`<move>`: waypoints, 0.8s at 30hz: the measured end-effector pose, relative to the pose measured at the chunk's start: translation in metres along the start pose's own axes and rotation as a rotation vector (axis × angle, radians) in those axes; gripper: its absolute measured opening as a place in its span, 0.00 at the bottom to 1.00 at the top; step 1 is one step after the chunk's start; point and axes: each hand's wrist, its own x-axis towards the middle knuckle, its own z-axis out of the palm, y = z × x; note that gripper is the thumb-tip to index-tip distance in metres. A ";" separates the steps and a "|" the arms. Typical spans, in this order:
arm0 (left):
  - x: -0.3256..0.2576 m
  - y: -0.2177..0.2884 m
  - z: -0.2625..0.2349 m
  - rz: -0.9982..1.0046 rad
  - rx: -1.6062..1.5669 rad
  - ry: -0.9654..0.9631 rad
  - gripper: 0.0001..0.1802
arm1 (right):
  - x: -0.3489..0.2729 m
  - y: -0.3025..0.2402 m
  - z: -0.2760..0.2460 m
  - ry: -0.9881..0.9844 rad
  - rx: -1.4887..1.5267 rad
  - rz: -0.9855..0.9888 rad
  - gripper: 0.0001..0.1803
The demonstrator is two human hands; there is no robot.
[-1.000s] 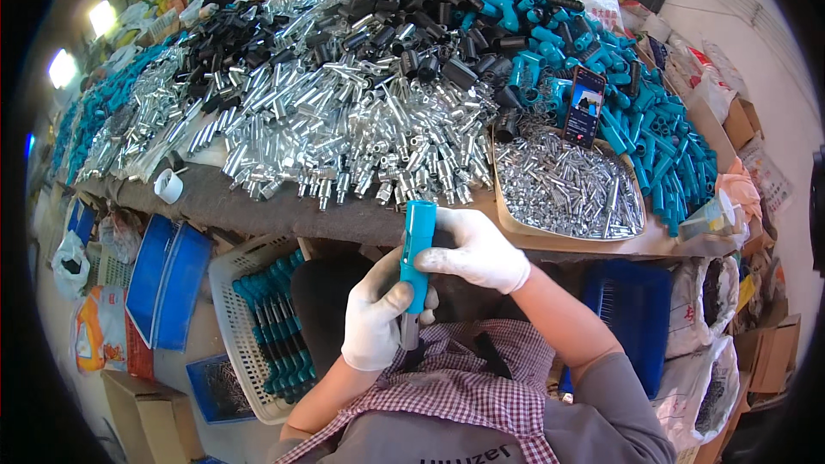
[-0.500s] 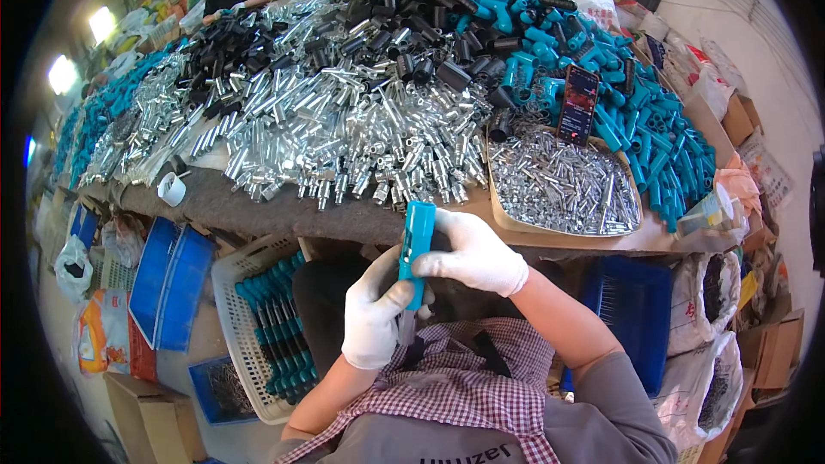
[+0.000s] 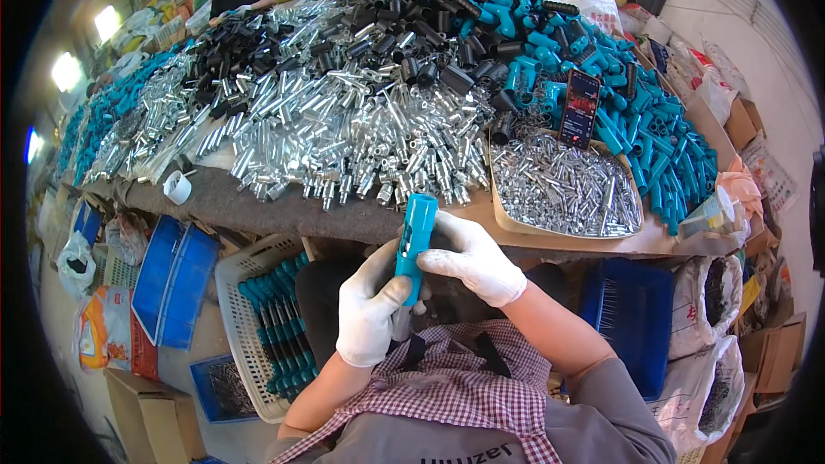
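Note:
Both my hands wear white gloves and grip one teal plastic tool handle (image 3: 418, 222) in front of my lap. Its wider end points away from me, and a slot shows in its side with some bright metal inside. My left hand (image 3: 365, 314) wraps round the handle's lower part. A short grey shaft (image 3: 400, 325) shows below the left fingers, partly hidden. My right hand (image 3: 473, 262) holds the handle from the right, its thumb pressed on the side and its other fingers behind.
Beyond my hands, the bench carries heaps of shiny metal parts (image 3: 361, 142), black sleeves (image 3: 232, 56) and teal handles (image 3: 610, 90). A tray of small metal pins (image 3: 563, 185) sits near the edge, a phone (image 3: 578, 109) at its back. Left below are a crate of teal-ended tools (image 3: 228, 309) and blue bins (image 3: 176, 279).
The teal handle has risen slightly and turned a little in my grip. My left hand has shifted slightly to the left; both hands keep hold of the handle.

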 end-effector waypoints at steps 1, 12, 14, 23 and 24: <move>0.000 0.001 0.000 0.017 0.057 0.002 0.42 | -0.001 0.000 -0.001 0.000 0.000 -0.001 0.33; -0.006 0.007 0.007 -0.003 0.004 -0.038 0.49 | -0.008 0.000 0.007 0.005 -0.017 -0.091 0.33; -0.006 0.008 0.006 -0.015 0.002 -0.079 0.50 | -0.010 -0.001 0.006 0.015 -0.049 -0.104 0.34; -0.013 0.000 0.003 -0.130 -0.193 -0.093 0.48 | -0.021 0.001 0.010 0.037 -0.002 -0.041 0.32; -0.013 -0.001 0.003 -0.128 -0.195 -0.090 0.48 | -0.021 0.001 0.011 0.061 -0.026 -0.033 0.35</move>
